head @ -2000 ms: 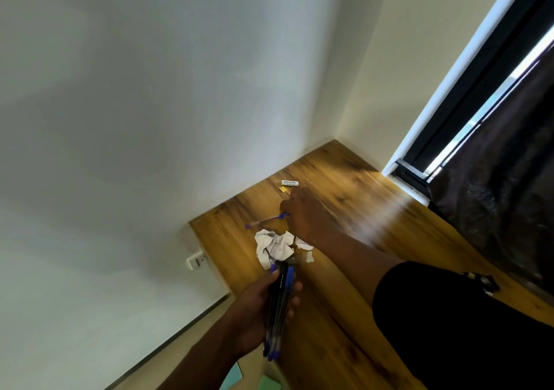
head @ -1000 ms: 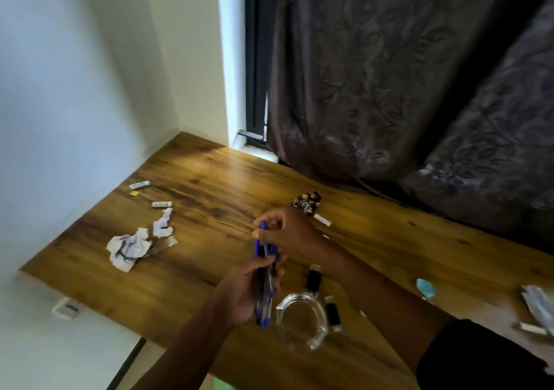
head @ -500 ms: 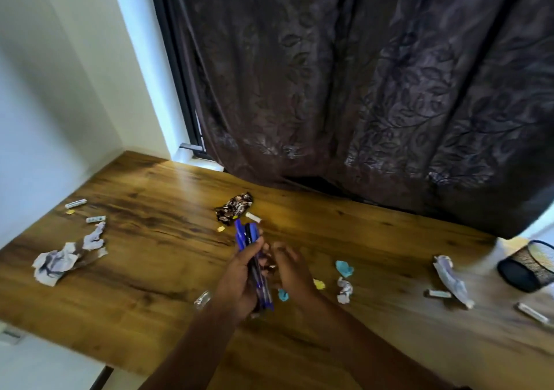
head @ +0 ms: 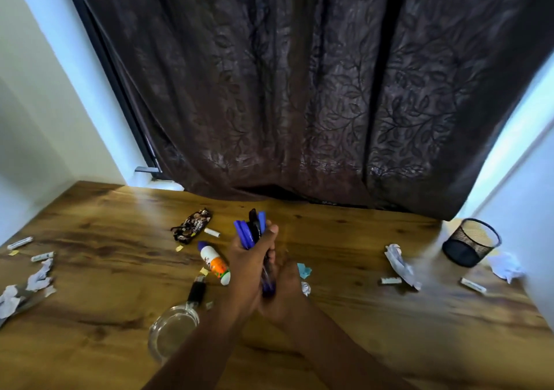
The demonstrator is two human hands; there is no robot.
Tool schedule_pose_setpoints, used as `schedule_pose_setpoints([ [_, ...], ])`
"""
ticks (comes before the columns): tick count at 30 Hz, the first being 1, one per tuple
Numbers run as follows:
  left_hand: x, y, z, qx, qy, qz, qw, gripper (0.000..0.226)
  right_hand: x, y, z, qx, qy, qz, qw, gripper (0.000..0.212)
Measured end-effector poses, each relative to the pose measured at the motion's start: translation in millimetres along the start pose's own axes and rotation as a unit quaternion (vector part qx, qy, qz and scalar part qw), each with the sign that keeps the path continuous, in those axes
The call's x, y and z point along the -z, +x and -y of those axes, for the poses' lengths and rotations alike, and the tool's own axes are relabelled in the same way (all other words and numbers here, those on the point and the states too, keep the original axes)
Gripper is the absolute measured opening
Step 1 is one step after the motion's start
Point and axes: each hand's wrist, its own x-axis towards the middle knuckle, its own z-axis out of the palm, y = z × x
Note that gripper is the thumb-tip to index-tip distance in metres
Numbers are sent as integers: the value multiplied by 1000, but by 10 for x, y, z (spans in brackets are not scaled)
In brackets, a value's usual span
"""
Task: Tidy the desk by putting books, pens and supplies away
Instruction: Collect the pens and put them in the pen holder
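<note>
Pens [head: 251, 231], a bundle of blue and black ones, stand upright over the middle of the desk [head: 344, 323], gripped by the left hand [head: 244, 265] with its fingers wrapped round the barrels. The right hand [head: 284, 293] is cupped against the bundle's lower end; whether it grips the pens or only steadies them I cannot tell, since the left hand covers most of the contact. How many pens there are is unclear, as they overlap and the lower tips are blurred.

From the hands, a glue stick [head: 214, 262] lies at 9 o'clock, a black USB stick [head: 197, 290] at 8 o'clock with a clear glass jar [head: 172, 329] beyond it, and a brown snack wrapper [head: 192, 226] at 10 o'clock. Crumpled paper [head: 18, 293] at the far left is cut off by the frame edge. A small blue scrap [head: 303, 270] sits at 3 o'clock, partly hidden by the right hand. A black mesh pen holder [head: 470, 242] stands far off at 3 o'clock, its base hard to make out, with white crumpled paper [head: 400, 265] before it.

The desk is dark-grained wood, set between pale walls, with a dark leaf-patterned curtain [head: 299, 90] hanging at 12 o'clock.
</note>
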Motion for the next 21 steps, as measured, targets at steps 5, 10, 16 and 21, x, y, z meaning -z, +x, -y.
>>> schedule_pose_setpoints([
  [5, -140, 29, 114, 21, 48, 26, 998, 31, -112, -82, 263, 23, -49, 24, 998, 53],
  [10, -246, 147, 84, 38, 68, 38, 996, 33, -122, 2, 351, 25, -56, -7, 998, 53],
  [16, -232, 350, 130, 44, 100, 100, 989, 34, -122, -20, 485, 112, -187, -14, 976, 55],
  [21, -265, 376, 271, 68, 158, 175, 969, 20, -50, -57, 962, 216, -371, -106, 897, 55],
])
